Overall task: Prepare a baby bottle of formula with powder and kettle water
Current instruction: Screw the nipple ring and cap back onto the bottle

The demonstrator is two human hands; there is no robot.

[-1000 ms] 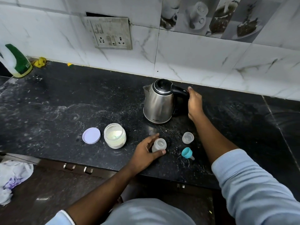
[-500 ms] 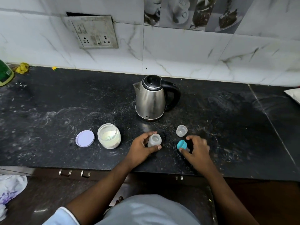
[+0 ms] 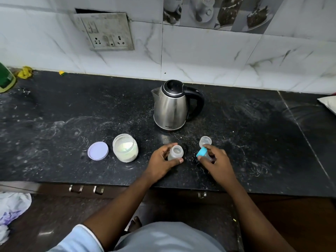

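Note:
A small clear baby bottle (image 3: 175,152) stands open and upright on the black counter (image 3: 63,124), with my left hand (image 3: 161,163) wrapped around it. Just to its right, my right hand (image 3: 216,162) grips the teal bottle collar with its teat (image 3: 202,152), lifted slightly off the counter. The clear bottle cap (image 3: 205,141) lies behind that hand. A steel kettle (image 3: 171,107) with a black lid and handle stands farther back. To the left sits an open jar of formula powder (image 3: 125,148), its lilac lid (image 3: 98,150) beside it.
A marble-tiled wall with a socket plate (image 3: 107,31) runs behind the counter. A green-and-white bottle (image 3: 6,80) and a yellow scrap (image 3: 25,72) sit at the far left. Drawer handles (image 3: 85,189) line the front below. A cloth (image 3: 12,206) lies at lower left.
My right hand let go of the kettle handle, came down to the teal collar and picked it up. My left hand stayed on the bottle.

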